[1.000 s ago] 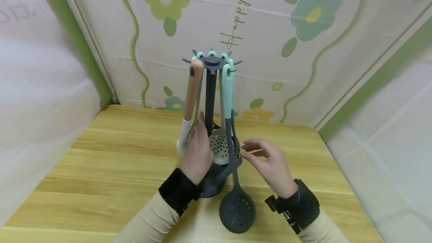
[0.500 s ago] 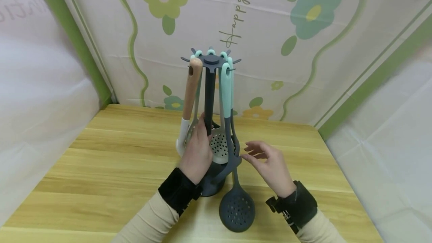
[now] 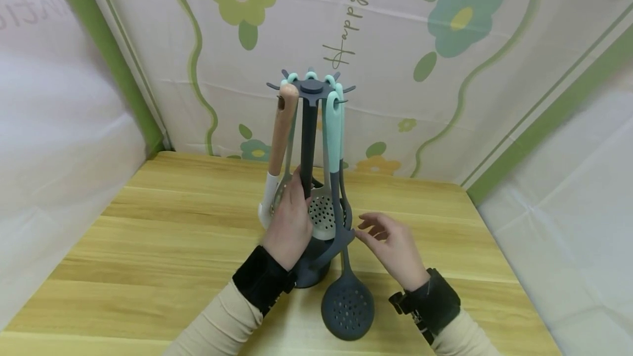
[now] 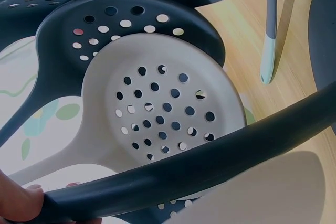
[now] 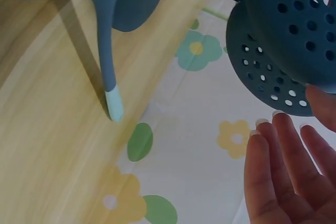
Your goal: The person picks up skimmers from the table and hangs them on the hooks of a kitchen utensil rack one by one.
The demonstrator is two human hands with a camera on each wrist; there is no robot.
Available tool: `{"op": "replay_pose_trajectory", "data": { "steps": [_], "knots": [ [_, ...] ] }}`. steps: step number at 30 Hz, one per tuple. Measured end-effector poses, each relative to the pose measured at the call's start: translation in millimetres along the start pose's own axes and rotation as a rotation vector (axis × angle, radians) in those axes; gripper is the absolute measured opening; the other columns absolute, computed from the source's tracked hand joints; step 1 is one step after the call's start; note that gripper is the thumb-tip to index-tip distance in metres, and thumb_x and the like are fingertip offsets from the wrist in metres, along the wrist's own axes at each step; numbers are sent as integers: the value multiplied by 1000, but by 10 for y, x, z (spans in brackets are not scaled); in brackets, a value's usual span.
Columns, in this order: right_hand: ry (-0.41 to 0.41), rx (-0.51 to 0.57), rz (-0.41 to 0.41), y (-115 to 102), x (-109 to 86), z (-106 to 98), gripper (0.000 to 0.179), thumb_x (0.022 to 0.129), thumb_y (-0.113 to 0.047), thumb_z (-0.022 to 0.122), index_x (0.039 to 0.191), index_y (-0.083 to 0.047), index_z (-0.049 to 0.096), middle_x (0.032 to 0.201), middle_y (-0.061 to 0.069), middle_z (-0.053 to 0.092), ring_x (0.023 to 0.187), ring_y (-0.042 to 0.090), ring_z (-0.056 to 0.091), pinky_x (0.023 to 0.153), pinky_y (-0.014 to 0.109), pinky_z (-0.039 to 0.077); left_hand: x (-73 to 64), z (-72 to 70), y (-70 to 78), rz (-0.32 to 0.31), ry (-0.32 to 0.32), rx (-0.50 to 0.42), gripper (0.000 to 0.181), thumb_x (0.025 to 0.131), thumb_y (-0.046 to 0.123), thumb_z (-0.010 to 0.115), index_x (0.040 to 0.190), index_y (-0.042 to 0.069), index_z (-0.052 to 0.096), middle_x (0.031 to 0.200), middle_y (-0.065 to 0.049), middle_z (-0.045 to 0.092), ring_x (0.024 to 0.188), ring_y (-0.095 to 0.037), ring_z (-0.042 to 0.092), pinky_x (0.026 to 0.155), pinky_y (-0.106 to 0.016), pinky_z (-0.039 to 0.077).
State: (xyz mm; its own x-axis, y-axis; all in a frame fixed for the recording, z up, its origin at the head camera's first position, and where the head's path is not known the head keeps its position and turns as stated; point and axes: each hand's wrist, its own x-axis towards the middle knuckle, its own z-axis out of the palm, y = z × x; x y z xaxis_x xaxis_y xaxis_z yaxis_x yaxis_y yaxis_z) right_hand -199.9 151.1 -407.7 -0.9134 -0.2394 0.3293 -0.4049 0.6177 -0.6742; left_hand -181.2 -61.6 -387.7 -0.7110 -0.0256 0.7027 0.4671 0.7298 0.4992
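My left hand (image 3: 288, 227) grips the dark upright pole (image 3: 307, 142) of a utensil rack; its thumb presses the pole in the left wrist view. From the rack's top hooks hang a grey skimmer (image 3: 322, 212), a white utensil with a wooden handle (image 3: 283, 128), and dark skimmers with mint handles. My right hand (image 3: 395, 243) is beside the front dark skimmer (image 3: 341, 235). In the right wrist view its thumb meets that skimmer's rim (image 5: 302, 35), and the fingers extend below, apart from it. Another dark skimmer (image 3: 348, 306) is in front of the rack, its stem partly hidden.
The rack's round dark base (image 3: 314, 271) stands on a wooden table (image 3: 198, 235). A mint handle end (image 5: 114, 104) is close over the tabletop. Behind the table hangs a flowered white cloth (image 3: 376, 98), with white cloth sides at left and right.
My right hand has shifted slightly down and to the right beside the front skimmer. The left hand keeps its grip on the pole, and the hanging utensils stay in place.
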Motion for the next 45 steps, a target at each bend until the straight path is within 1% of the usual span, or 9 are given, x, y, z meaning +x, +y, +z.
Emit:
{"op": "replay_pose_trajectory", "data": {
  "steps": [8, 15, 17, 20, 23, 26, 33, 41, 45],
  "knots": [
    [-40, -21, 42, 57, -23, 58, 35, 85, -20, 76, 114, 0, 74, 96, 6, 74, 79, 12, 65, 72, 38, 59, 3, 12, -5, -11, -2, 10, 57, 94, -9, 55, 146, -17, 32, 119, -30, 60, 110, -37, 65, 86, -43, 60],
    [-85, -24, 66, 120, -44, 130, 42, 83, -23, 79, 117, 0, 72, 92, 5, 72, 74, 11, 63, 67, 36, 58, 7, 11, -1, -18, -7, 22, 58, 94, -8, 57, 145, -17, 33, 120, -30, 60, 111, -36, 65, 86, -43, 60],
    [-108, -27, 83, 130, -50, 153, 44, 82, -25, 80, 118, -1, 72, 92, 5, 72, 73, 11, 63, 65, 35, 58, 8, 8, 0, -18, -5, 23, 57, 94, -8, 57, 145, -18, 34, 120, -30, 60, 111, -37, 65, 86, -43, 60],
    [-158, -38, 132, 141, -54, 187, 50, 81, -30, 80, 121, -3, 70, 93, 5, 71, 74, 13, 62, 63, 35, 56, 7, 9, -2, -12, 1, 22, 57, 94, -8, 57, 145, -18, 34, 122, -31, 60, 112, -38, 64, 88, -44, 59],
    [-208, -56, 180, 156, -48, 223, 54, 80, -30, 81, 125, -3, 68, 94, 6, 70, 74, 14, 61, 62, 34, 55, 7, 13, -7, -3, 11, 25, 55, 93, -8, 58, 143, -18, 36, 123, -32, 60, 113, -38, 64, 88, -44, 59],
    [-247, -68, 208, 182, -43, 261, 56, 80, -27, 81, 128, -2, 66, 95, 7, 70, 71, 14, 61, 60, 34, 55, 4, 13, -8, -1, 11, 24, 54, 93, -8, 57, 143, -19, 37, 123, -32, 60, 113, -38, 64, 87, -44, 59],
    [-311, -89, 236, 275, -36, 336, 58, 79, -28, 81, 127, -1, 65, 94, 10, 70, 68, 15, 61, 59, 35, 54, 4, 7, -4, -9, 6, 19, 54, 93, -9, 57, 142, -19, 37, 123, -32, 60, 114, -38, 63, 88, -45, 59],
    [-361, -125, 227, 365, 5, 408, 57, 78, -29, 82, 124, 0, 65, 91, 10, 71, 70, 18, 60, 59, 37, 55, 1, 12, -7, -5, 11, 31, 54, 93, -8, 58, 142, -19, 38, 123, -32, 60, 113, -38, 64, 87, -44, 60],
    [-391, -118, 221, 390, 18, 459, 56, 78, -30, 82, 122, -1, 65, 86, 9, 71, 70, 19, 62, 60, 37, 55, -1, 17, -11, 4, 15, 34, 55, 92, -9, 59, 142, -19, 38, 122, -32, 60, 112, -38, 64, 86, -44, 60]
  ]
}}
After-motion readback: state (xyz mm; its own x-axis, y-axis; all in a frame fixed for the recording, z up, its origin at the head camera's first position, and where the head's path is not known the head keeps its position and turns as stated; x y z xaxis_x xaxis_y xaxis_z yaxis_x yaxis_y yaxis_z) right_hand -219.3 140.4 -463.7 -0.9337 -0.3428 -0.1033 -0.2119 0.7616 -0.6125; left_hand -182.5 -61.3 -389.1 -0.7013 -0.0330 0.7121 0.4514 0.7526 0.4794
